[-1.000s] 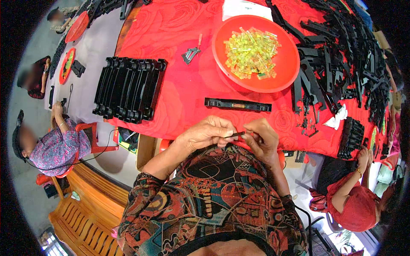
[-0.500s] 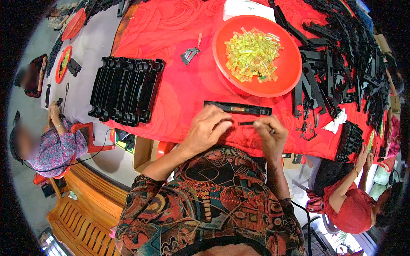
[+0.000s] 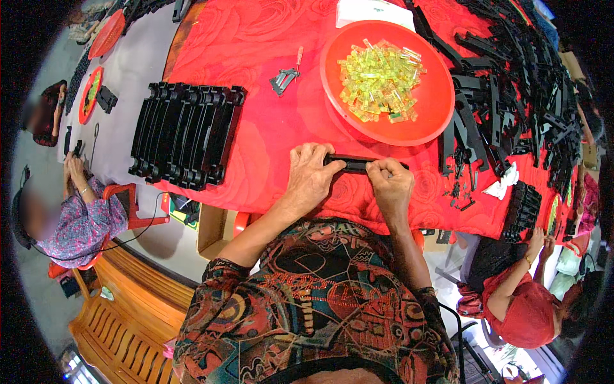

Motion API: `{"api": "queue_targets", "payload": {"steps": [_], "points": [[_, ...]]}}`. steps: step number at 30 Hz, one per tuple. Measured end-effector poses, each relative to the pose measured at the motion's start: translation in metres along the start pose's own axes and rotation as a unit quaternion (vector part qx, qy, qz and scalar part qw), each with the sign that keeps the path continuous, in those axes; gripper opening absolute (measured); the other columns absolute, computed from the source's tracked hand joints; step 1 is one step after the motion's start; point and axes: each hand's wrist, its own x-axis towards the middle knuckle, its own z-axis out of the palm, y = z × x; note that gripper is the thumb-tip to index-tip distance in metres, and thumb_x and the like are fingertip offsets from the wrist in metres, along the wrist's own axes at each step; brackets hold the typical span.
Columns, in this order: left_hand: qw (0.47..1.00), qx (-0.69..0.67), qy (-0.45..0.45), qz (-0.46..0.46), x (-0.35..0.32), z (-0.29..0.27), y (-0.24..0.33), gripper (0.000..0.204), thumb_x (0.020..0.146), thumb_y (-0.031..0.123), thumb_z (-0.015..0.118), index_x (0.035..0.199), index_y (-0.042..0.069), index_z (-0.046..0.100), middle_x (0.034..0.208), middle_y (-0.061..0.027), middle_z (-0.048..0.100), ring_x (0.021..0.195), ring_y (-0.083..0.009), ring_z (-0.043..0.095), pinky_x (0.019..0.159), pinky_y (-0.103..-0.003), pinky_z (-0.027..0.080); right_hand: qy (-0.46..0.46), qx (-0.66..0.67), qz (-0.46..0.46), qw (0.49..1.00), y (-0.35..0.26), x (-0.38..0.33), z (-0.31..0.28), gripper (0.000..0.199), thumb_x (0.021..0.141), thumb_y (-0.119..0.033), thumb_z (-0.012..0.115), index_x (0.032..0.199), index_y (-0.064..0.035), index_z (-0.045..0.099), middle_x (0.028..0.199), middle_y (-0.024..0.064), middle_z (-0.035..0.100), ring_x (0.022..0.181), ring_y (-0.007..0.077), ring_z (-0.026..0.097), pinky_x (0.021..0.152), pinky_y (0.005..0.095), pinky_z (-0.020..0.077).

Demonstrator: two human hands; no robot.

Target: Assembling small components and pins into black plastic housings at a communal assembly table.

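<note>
Both hands are down on the one bar [image 3: 354, 165], which lies flat on the red cloth [image 3: 268, 128] right under the thumbs. The left hand [image 3: 311, 176] grips its left end, thumb on the near side; the right hand [image 3: 390, 181] is curled narrow, tips on the bar toward its right end. Is there a smaller piece under those tips? Can't tell, the fingers cover it.

So where do we stand? This bar looks mid-work, not yet let go. Left of the hands sits a close-packed row [image 3: 185, 134] of black bars, probably the finished share. Plenty seems left: just beyond the hands, a red basin [image 3: 441, 109] holds a mound of yellow pieces [image 3: 380, 80], and off to their right sprawls a big heap [image 3: 505, 109] of black parts, presumably waiting.
</note>
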Motion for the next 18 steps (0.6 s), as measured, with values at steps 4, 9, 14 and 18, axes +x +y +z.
{"api": "queue_targets", "payload": {"steps": [4,9,14,18], "points": [[1.0,-0.014,0.02,0.001,-0.002,0.004,-0.002,0.019,0.068,0.006,0.063,0.086,0.011,0.067,0.096,-0.0043,0.056,0.093,-0.025,0.05,0.078,-0.038,0.036,0.002,-0.002,0.014,1.0,-0.002,0.0,0.002,0.016,0.073,-0.015,0.068,0.066,-0.002,0.061,0.053,0.0078,0.048,0.046,0.0155,0.045,0.046,0.0335,0.036],[0.999,-0.042,0.03,-0.01,-0.001,0.004,-0.004,0.018,0.065,0.002,0.066,0.082,0.006,0.062,0.096,-0.0055,0.057,0.092,-0.0249,0.052,0.078,-0.038,0.036,-0.014,-0.037,-0.001,0.999,-0.008,0.003,0.002,0.017,0.074,-0.014,0.067,0.066,-0.0021,0.057,0.056,0.0094,0.05,0.049,0.0207,0.049,0.048,0.0361,0.0379],[0.997,-0.071,0.015,-0.011,0.0,0.0,-0.006,0.019,0.065,0.002,0.066,0.082,0.005,0.058,0.097,-0.0075,0.058,0.092,-0.0261,0.053,0.079,-0.039,0.037,-0.013,-0.084,-0.094,0.992,-0.005,0.004,0.006,0.018,0.075,-0.012,0.064,0.07,-0.0029,0.049,0.069,0.0136,0.054,0.062,0.0334,0.055,0.054,0.0438,0.0409],[0.986,-0.16,-0.03,-0.033,0.005,-0.013,-0.012,0.019,0.071,0.012,0.067,0.081,0.005,0.052,0.089,-0.0095,0.056,0.086,-0.0295,0.051,0.073,-0.041,0.037,0.002,-0.117,-0.124,0.985,-0.005,0.003,0.008,0.017,0.075,-0.012,0.064,0.073,-0.0036,0.049,0.069,0.0131,0.053,0.061,0.0339,0.054,0.053,0.0446,0.0403]]}}
